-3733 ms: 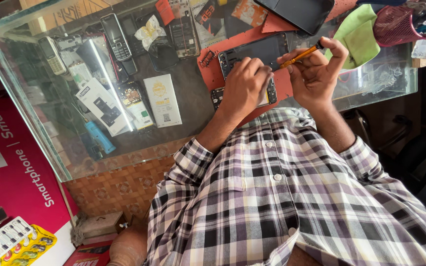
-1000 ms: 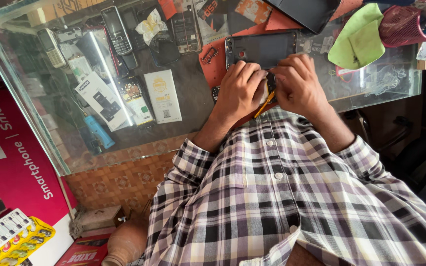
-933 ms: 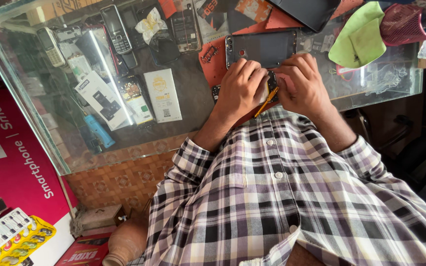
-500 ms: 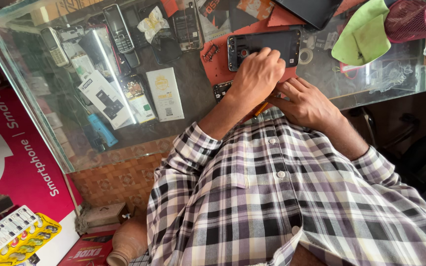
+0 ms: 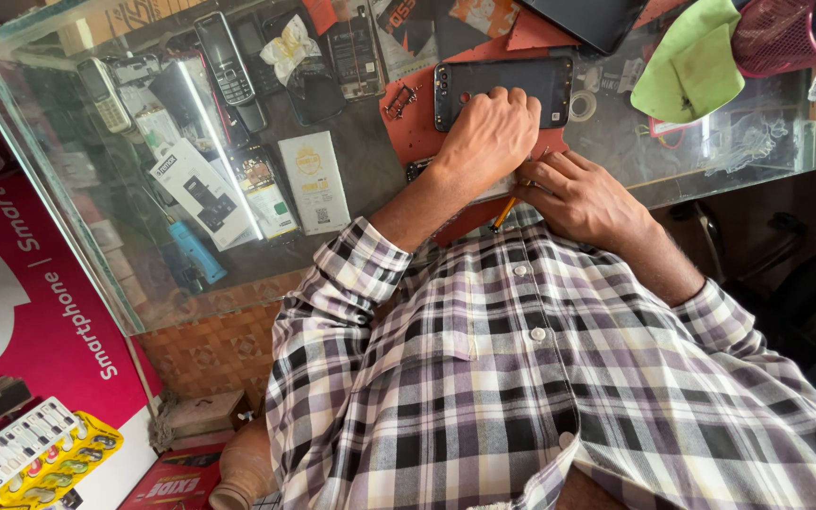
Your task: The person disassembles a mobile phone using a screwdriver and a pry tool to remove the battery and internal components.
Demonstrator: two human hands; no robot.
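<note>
Hands come first, close to the checked shirt: the right hand (image 5: 583, 198) is curled around a yellow screwdriver (image 5: 503, 213) at the glass counter (image 5: 351, 179) edge. Just past it, the left hand (image 5: 491, 134) presses, fingers bent, on a dark phone (image 5: 502, 87) lying on a red mat (image 5: 415, 127).

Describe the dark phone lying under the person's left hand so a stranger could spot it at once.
Start at the glass counter top and find the flat reddish-orange work mat near its middle. On that mat lies a dark rectangular smartphone, back up, with the left hand resting on it. Unlike the older keypad phones inside the case, it is larger and lies above the glass.
</note>
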